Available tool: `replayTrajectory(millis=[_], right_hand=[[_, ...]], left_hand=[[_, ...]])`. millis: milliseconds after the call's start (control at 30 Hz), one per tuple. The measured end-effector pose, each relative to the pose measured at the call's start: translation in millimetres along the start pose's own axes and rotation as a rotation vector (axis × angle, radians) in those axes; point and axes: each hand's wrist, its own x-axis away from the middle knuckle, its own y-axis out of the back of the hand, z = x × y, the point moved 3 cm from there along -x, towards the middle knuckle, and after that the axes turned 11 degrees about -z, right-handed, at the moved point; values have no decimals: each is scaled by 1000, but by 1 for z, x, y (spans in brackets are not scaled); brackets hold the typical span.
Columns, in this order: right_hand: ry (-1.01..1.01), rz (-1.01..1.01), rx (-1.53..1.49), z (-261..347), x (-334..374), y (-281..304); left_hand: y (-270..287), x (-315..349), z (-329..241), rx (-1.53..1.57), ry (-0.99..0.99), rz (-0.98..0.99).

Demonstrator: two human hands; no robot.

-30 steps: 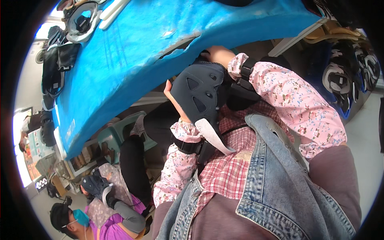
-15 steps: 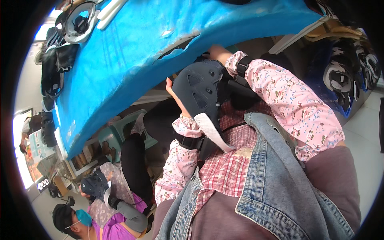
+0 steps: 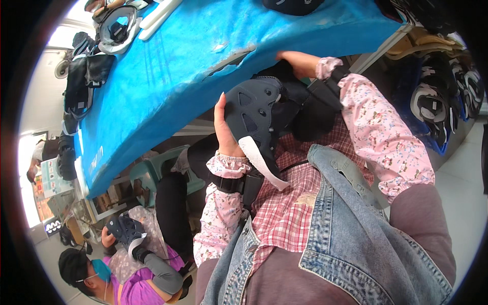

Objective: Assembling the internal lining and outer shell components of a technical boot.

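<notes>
A dark navy shoe upper (image 3: 249, 109) with cut-out openings and small eyelets is tilted in front of my chest. My left hand (image 3: 226, 133) is closed on its left edge, thumb up along the side. From its lower end hangs a white strip (image 3: 262, 165), reaching down toward my plaid apron. My right hand (image 3: 299, 63) is above and to the right of the upper, by the table edge, its fingers pressed together over black material (image 3: 284, 73). What those fingers grip is hidden. A rounded black piece (image 3: 315, 118) lies beneath my right wrist.
A table with a blue cover (image 3: 168, 76), torn along its edge, stretches ahead. Shoe parts (image 3: 119, 30) sit at its far left, a black item (image 3: 294, 5) at the back. At right is a blue bin with shoes (image 3: 432, 104). A masked co-worker (image 3: 137, 269) handles a similar upper at lower left.
My right hand has moved up and to the right, coming out from behind the upper. My left hand and the upper have shifted slightly; the view has turned a little.
</notes>
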Motion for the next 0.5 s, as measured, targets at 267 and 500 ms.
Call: replayTrajectory(millis=[267, 500], right_hand=[[209, 27, 36, -28, 19, 51], [695, -411, 894, -21, 28, 6]], left_hand=[[12, -6, 1, -32, -82, -51], [17, -3, 1, 0, -76, -72]])
